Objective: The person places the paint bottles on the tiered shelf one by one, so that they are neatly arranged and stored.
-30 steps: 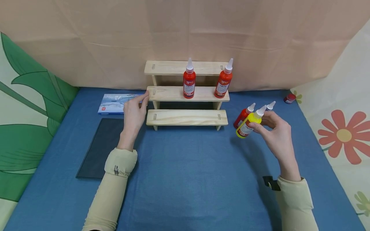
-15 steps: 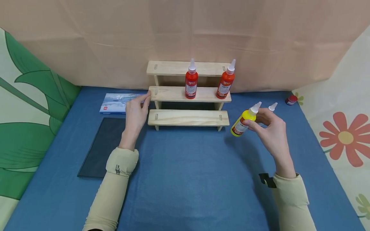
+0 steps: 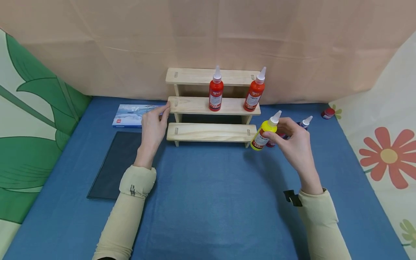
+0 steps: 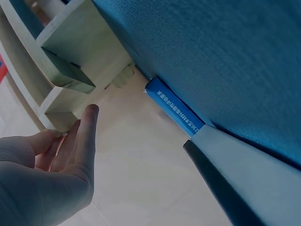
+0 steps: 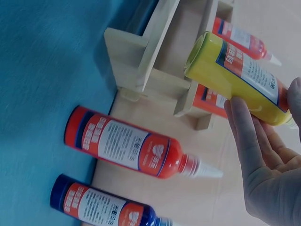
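My right hand [image 3: 294, 144] holds a yellow paint bottle [image 3: 263, 136] with a white nozzle, tilted, just off the right end of the lowest board of a three-step wooden stand [image 3: 208, 133]. In the right wrist view, the thumb and fingers grip the yellow bottle near its neck. My left hand [image 3: 152, 128] pinches the left end of the middle board; the left wrist view shows thumb and fingers at that board's corner. Two red-orange paint bottles, one [image 3: 216, 95] near the centre and another [image 3: 254, 95] at the right end, stand on the middle board.
Behind my right hand stand a red bottle [image 5: 122, 143] and a dark blue bottle [image 5: 99, 202]. A small red-lidded jar [image 3: 328, 113] is at the far right. On the left lie a blue-white flat box [image 3: 130, 116] and a dark flat panel [image 3: 113, 166].
My right hand has moved left with the yellow bottle, closer to the stand, uncovering more of the dark blue bottle. The left hand stays at the middle board.
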### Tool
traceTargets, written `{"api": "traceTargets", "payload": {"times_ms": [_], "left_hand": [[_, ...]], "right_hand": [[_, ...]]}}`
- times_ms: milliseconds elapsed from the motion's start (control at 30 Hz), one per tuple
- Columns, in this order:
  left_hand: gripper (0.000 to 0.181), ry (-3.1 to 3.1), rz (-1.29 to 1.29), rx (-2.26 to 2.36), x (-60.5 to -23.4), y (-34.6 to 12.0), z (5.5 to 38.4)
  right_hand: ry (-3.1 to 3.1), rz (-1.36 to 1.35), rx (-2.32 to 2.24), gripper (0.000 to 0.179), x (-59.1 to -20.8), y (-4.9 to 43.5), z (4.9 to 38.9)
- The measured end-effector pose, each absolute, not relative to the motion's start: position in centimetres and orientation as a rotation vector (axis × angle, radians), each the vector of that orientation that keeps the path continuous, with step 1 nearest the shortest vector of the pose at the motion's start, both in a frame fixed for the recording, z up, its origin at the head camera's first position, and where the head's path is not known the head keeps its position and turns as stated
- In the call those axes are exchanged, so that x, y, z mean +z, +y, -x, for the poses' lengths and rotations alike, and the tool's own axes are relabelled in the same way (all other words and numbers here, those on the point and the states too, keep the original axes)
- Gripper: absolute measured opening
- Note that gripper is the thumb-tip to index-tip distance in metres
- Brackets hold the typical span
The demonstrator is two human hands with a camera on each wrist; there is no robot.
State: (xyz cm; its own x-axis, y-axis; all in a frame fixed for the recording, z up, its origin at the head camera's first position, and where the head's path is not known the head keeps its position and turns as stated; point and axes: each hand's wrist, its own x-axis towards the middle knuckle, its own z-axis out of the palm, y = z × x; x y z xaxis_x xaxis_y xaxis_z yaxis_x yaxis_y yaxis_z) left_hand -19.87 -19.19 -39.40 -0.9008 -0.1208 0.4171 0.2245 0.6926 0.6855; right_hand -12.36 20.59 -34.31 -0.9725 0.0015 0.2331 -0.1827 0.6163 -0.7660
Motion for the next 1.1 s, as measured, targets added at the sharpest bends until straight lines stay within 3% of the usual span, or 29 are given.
{"api": "traceTargets", "payload": {"times_ms": [1100], "left_hand": [[0.029,-2.453,0.101,-1.092,-39.4,-19.2,19.9]], "right_hand": [[-2.566,-0.365,1.392,0.044,-32.9,14.9,14.7]]}}
